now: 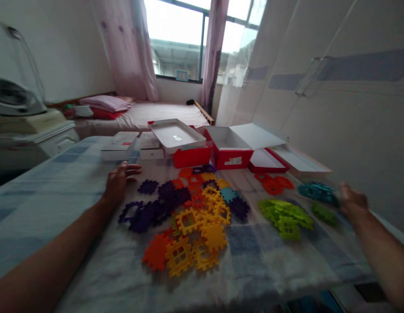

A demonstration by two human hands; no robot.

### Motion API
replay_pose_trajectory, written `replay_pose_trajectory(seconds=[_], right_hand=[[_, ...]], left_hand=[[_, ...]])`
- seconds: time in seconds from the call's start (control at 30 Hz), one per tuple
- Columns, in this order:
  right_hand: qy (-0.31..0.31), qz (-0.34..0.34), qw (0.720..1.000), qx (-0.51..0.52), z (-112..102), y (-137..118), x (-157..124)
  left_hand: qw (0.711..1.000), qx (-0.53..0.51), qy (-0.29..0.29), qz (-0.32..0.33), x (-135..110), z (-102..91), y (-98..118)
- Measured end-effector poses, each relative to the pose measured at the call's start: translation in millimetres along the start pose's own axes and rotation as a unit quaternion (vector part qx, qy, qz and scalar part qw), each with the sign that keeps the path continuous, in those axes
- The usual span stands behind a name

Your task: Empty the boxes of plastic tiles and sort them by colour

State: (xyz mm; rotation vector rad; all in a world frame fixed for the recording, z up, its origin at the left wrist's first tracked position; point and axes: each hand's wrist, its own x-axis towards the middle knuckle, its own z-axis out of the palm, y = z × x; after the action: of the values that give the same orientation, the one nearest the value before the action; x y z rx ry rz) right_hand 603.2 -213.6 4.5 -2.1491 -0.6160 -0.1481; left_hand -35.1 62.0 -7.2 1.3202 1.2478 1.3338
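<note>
A mixed heap of plastic interlocking tiles lies on a checked cloth: purple tiles (156, 204), yellow tiles (202, 230) and an orange tile (156, 252). To the right sit separate piles of green tiles (285, 215), teal tiles (315, 191) and red-orange tiles (275, 183). My left hand (118, 182) rests flat on the cloth just left of the purple tiles, fingers apart, holding nothing. My right hand (352, 201) is blurred beside the teal pile; its grip cannot be made out.
Red boxes with white lids stand at the back of the table: an open one (231, 158), one with a tray-like lid (177, 137), flat ones (267, 163). White boxes (123, 148) lie at back left. A wall runs along the right; a bed (136, 113) lies behind.
</note>
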Motion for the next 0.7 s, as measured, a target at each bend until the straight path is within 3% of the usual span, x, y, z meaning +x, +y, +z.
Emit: replay_pose_trajectory(seconds=[0.03, 0.1, 0.2, 0.27, 0.33, 0.4, 0.5, 0.6, 0.7], right_hand=[[0.048, 0.077, 0.996, -0.025, -1, 0, 0], [0.077, 0.106, 0.991, -0.023, 0, -9, -3], [0.080, 0.029, 0.996, 0.028, 11, -48, -29], [0.019, -0.049, 0.997, 0.063, 23, -90, -61], [-0.102, -0.116, 0.982, 0.104, 38, -136, -100], [-0.219, -0.204, 0.949, 0.095, 52, -178, -141], [-0.348, -0.337, 0.872, 0.075, 73, -223, -196], [-0.410, -0.448, 0.793, 0.051, 96, -250, -236], [-0.415, -0.493, 0.765, 0.015, 121, -268, -260]], left_hand=[[1.000, -0.012, -0.004, 0.009, 0, 0.5, -1], [1.000, -0.006, -0.009, 0.026, 0, 0.8, -2], [0.996, 0.053, -0.049, 0.058, -4, 2.5, -2], [0.985, 0.123, -0.084, 0.092, -7, 4.5, 0], [0.962, 0.195, -0.121, 0.149, -10, 6.4, 1], [0.930, 0.243, -0.168, 0.217, -12, 8.0, 1], [0.879, 0.281, -0.245, 0.298, -16, 11.3, 0], [0.833, 0.311, -0.295, 0.350, -23, 16.8, 0], [0.820, 0.312, -0.315, 0.362, -30, 22.3, 3]])
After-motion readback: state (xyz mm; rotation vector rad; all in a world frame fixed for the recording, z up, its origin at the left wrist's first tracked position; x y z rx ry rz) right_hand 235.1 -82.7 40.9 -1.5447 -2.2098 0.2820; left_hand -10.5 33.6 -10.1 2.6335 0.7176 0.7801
